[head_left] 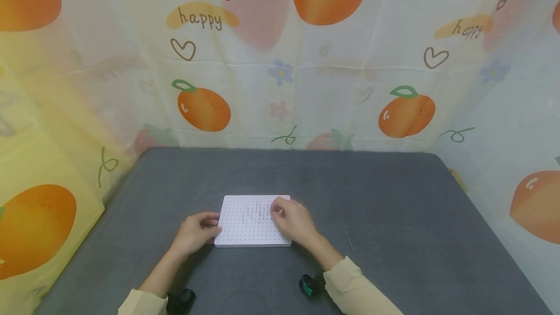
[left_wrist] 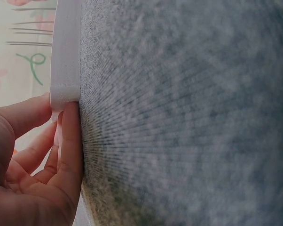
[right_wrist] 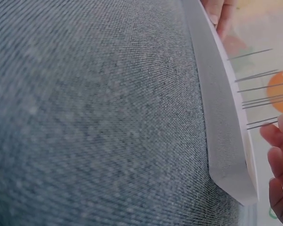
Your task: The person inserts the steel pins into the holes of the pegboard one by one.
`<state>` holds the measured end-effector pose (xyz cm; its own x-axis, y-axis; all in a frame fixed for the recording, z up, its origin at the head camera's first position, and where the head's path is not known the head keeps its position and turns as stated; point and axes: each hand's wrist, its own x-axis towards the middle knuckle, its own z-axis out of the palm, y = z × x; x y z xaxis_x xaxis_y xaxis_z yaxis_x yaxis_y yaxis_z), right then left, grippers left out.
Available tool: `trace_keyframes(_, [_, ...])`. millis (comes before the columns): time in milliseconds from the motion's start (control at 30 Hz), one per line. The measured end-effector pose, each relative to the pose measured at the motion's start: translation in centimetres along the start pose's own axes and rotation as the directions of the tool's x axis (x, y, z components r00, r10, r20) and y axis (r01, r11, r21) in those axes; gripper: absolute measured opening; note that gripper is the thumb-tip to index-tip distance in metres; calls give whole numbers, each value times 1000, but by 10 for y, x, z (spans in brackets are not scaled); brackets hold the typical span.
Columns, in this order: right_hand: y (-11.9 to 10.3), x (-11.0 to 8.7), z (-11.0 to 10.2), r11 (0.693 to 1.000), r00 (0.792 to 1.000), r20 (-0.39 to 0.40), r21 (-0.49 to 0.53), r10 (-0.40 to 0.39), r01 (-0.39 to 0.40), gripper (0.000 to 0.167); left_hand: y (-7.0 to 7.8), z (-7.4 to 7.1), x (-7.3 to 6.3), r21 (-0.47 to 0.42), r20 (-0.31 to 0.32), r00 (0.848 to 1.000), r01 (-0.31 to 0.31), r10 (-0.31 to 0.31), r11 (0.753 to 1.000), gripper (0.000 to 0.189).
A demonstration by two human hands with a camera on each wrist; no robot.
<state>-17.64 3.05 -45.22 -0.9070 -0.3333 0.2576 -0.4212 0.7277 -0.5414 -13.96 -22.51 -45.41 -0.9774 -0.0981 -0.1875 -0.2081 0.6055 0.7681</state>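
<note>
A white board with rows of small holes [head_left: 253, 239] lies flat on the grey table. Several thin dark pins [right_wrist: 254, 54] stand upright in its middle and right part. My left hand [head_left: 194, 233] grips the board's left side, thumb at the upper edge and a finger low against the side, as the left wrist view shows. Over the board's right part, my right hand [head_left: 296, 220] pinches a thin pin [right_wrist: 262, 121] between thumb and index finger. That pin's lower end is right at the board's surface, close beside another standing pin. The other right fingers are loosely curled.
One loose thin pin [head_left: 348, 239] lies on the grey table [head_left: 393, 198], right of my right forearm. Black wrist devices [head_left: 181, 301] sit below both wrists. A fruit-printed curtain [head_left: 306, 101] hangs behind the table and along its sides.
</note>
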Motion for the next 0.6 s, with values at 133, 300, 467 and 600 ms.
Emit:
trace_keyframes(133, [-1, 0, 0, 1000, 1000, 17, -19, 8, -7, 4, 0, 0, 0, -5, -2, 1000, -2, 2, 1000, 40])
trace_keyframes(300, [1, -1, 1, 999, 1000, 29, -42, 8, -7, 4, -1, 1, 1, 1, -7, 1000, 0, 0, 1000, 40])
trace_keyframes(467, [4, -2, 1, 999, 999, 48, -42, -7, 9, 5, -2, 2, 2, 12, -11, 1000, -1, 2, 1000, 40])
trace_keyframes(600, [6, -4, -1, 999, 998, 64, -37, -16, 19, 7, -3, 2, 2, 7, -10, 1000, -1, 2, 1000, 40])
